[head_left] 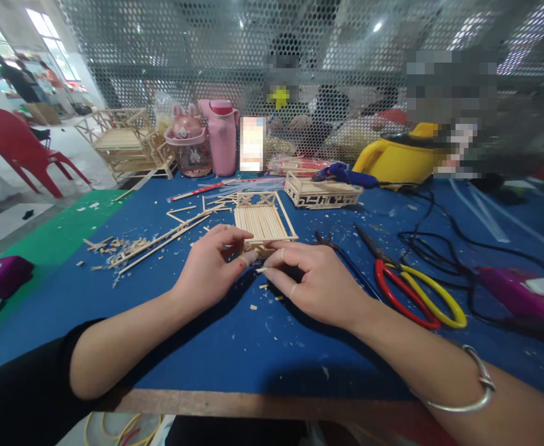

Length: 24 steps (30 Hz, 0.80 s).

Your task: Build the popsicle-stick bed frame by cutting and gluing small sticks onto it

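In the middle of the blue table is a small model of thin wooden sticks (265, 220), with a slatted panel and a crossed-stick railing at its far end. My left hand (213, 260) grips its near left corner between thumb and fingers. My right hand (315, 279) is closed at the near right side, pinching a short wooden stick (262, 270) whose pale end shows by the thumb tip. The model's near edge is partly hidden by my fingers. Tape-like wraps show on some fingertips. Stick offcuts (254, 307) lie just below my hands.
Right of my hands lie red-and-yellow-handled scissors (415, 294) and pliers (323, 238). A blue glue gun (346, 174) rests on another stick model (320, 193). Behind stand a phone (252, 145), pink bottle (224, 139) and yellow container (392, 161). Loose sticks (160, 243) lie left.
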Each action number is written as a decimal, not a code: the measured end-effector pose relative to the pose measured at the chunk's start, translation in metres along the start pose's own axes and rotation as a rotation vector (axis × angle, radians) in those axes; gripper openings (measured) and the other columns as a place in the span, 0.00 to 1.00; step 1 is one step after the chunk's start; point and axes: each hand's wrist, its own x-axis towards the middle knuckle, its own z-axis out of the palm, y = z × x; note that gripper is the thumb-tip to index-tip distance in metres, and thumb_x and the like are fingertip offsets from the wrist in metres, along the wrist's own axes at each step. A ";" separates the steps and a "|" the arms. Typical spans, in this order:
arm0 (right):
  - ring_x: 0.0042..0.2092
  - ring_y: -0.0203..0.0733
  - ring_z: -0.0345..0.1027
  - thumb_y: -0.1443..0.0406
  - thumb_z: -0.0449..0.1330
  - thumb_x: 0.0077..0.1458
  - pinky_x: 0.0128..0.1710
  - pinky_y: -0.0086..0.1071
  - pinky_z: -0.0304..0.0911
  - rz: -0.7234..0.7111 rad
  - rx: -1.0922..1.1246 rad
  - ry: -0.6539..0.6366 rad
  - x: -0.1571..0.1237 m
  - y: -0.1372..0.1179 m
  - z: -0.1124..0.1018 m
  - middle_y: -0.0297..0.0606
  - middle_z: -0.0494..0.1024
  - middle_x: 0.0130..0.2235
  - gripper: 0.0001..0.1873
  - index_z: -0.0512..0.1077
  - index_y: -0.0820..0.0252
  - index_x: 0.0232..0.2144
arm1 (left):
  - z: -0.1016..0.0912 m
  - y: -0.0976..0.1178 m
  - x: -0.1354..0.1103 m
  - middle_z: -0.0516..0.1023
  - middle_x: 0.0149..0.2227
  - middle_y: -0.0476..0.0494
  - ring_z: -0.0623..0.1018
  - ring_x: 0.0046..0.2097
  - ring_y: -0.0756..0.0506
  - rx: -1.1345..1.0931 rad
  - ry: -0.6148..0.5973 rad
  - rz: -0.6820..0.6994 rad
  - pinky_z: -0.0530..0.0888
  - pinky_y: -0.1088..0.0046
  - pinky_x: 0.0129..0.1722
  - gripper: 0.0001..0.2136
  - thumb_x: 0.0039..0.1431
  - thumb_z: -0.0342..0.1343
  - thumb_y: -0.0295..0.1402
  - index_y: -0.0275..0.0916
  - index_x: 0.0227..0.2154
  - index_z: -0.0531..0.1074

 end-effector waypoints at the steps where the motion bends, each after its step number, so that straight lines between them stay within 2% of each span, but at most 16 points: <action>1: 0.42 0.40 0.73 0.71 0.57 0.53 0.43 0.32 0.65 0.004 -0.001 0.003 0.000 0.000 0.000 0.37 0.80 0.36 0.07 0.72 0.58 0.25 | -0.001 0.000 0.000 0.73 0.38 0.44 0.74 0.38 0.48 0.000 -0.004 0.004 0.74 0.69 0.38 0.09 0.53 0.57 0.31 0.38 0.39 0.73; 11: 0.44 0.42 0.73 0.70 0.57 0.52 0.44 0.33 0.65 0.030 0.012 0.012 0.000 0.000 0.001 0.37 0.80 0.36 0.06 0.73 0.58 0.27 | -0.003 0.006 0.003 0.74 0.37 0.43 0.74 0.40 0.46 0.143 -0.017 0.017 0.73 0.67 0.39 0.05 0.55 0.55 0.30 0.38 0.30 0.75; 24: 0.44 0.41 0.73 0.69 0.58 0.53 0.45 0.33 0.65 0.018 -0.046 0.015 -0.001 0.000 -0.001 0.36 0.80 0.36 0.07 0.75 0.57 0.27 | -0.004 0.004 0.004 0.75 0.38 0.43 0.75 0.40 0.46 0.130 -0.026 0.024 0.74 0.67 0.40 0.05 0.55 0.54 0.30 0.38 0.30 0.75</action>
